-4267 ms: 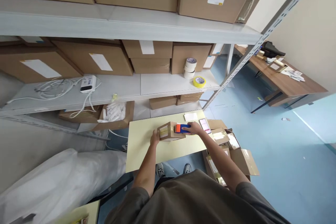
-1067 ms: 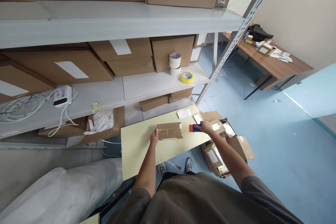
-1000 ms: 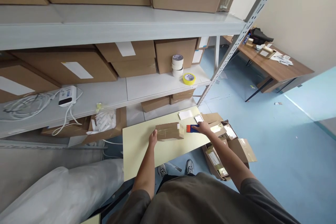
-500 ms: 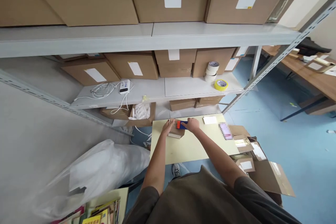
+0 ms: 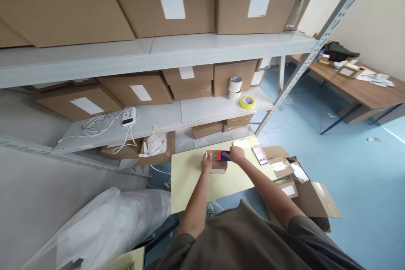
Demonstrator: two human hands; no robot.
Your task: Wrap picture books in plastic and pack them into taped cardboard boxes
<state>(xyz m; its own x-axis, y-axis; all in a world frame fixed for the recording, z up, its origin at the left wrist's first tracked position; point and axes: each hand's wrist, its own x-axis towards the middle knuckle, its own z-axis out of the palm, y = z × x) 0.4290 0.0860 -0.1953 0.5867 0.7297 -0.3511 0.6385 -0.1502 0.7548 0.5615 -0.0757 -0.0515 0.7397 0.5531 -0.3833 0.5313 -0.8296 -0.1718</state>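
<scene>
A small cardboard box (image 5: pixel 218 169) sits on the pale yellow tabletop (image 5: pixel 188 181). My left hand (image 5: pixel 206 163) grips the box's left side, thumb on top. My right hand (image 5: pixel 237 154) is closed around a blue-and-orange tape dispenser (image 5: pixel 223 155), its orange end against the box top. Whether a strip of tape runs from it is too small to tell. Behind my right hand lies a white paper (image 5: pixel 241 143). A phone (image 5: pixel 260 155) rests near the table's right edge.
A metal shelf (image 5: pixel 202 112) stands behind the table, bearing large boxes, white tape rolls (image 5: pixel 234 87), a yellow tape roll (image 5: pixel 247 102) and a power strip (image 5: pixel 129 117). Open cartons (image 5: pixel 319 200) are piled at right. A plastic-wrapped bundle (image 5: pixel 126 219) lies at left.
The view has swung to the right. The box is turned straighter, and the dispenser lies across its top, its orange end still at the box. Both hands keep their hold.
</scene>
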